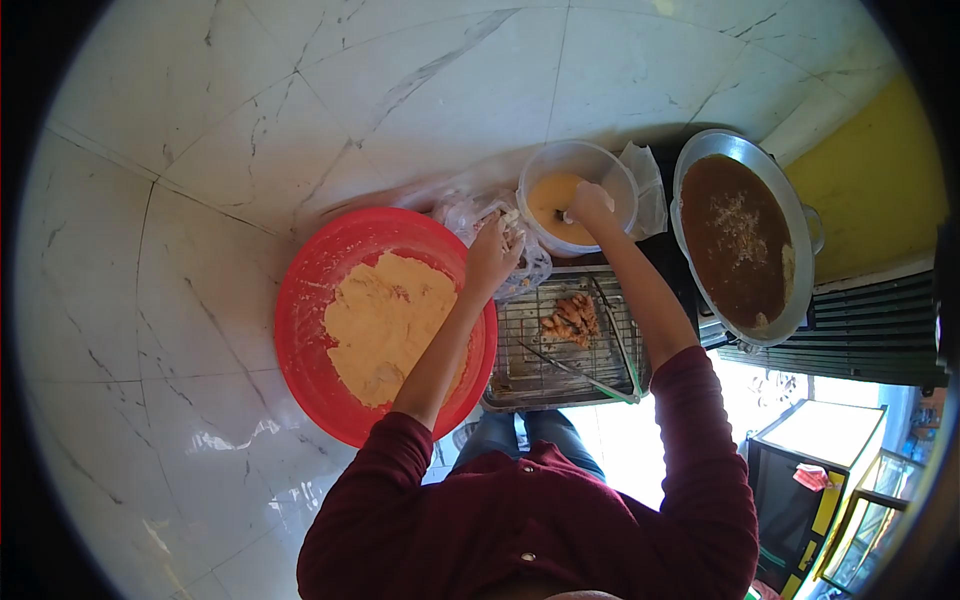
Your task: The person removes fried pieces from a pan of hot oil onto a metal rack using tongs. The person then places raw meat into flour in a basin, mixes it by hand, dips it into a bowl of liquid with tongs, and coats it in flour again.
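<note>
My left hand [493, 255] is over a clear plastic bag [536, 270] with pale pinkish pieces in it. Its fingers are curled and dusted with flour, and what they hold is hidden. My right hand [592, 207] reaches into a clear plastic tub [627, 182] of yellow-orange batter [551, 195]. Closed fingers there grip something with a small dark part showing at the batter, too little to name. Left of my left hand stands a red basin [300, 310] of yellowish flour [385, 320].
A wire rack on a tray [515, 375] holds fried pieces [572, 320] and metal tongs [622, 350]. To the right, a large pan [690, 165] contains brown oil [725, 260] with pale bits frying. A tiled wall [200, 300] borders the back and left.
</note>
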Available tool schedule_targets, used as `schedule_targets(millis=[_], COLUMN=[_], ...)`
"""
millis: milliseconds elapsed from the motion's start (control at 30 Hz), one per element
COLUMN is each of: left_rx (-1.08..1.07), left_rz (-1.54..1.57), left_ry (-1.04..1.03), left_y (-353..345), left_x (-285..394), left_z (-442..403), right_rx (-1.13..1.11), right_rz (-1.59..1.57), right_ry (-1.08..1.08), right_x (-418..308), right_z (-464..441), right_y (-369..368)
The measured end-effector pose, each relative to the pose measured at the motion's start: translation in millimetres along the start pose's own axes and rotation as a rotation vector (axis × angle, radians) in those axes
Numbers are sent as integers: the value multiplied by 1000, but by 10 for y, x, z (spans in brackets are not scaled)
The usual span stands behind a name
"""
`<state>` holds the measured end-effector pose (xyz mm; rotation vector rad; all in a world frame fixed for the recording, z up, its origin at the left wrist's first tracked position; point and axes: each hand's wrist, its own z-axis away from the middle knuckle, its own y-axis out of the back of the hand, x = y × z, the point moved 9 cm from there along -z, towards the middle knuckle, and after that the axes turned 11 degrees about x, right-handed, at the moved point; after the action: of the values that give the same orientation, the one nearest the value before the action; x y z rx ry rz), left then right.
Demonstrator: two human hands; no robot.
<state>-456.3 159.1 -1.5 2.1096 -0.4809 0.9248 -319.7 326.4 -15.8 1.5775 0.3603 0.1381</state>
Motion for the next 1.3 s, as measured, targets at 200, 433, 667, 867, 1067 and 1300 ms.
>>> schedule_targets(millis=[200, 433, 667, 867, 1067, 1300], left_rx=[-3, -22, -15, -28, -14, -5], left_rz=[11, 35, -23, -58, -26, -48], left_ry=[31, 99, 31, 57, 9, 47], left_y=[19, 33, 18, -34, 12, -43], left_x=[52, 77, 45, -62, 28, -103], left_z=[-46, -66, -47, -28, -43, -7], right_rx=[-147, -204, -255, -506, -371, -204], right_rz=[-179, -456, -10, 170, 231, 25], right_ry=[-42, -157, -82, -62, -51, -7], right_x=[327, 444, 176, 39, 127, 270], right_z=[-17, 11, 110, 251, 208, 126], right_y=[-33, 168, 455, -9, 22, 182])
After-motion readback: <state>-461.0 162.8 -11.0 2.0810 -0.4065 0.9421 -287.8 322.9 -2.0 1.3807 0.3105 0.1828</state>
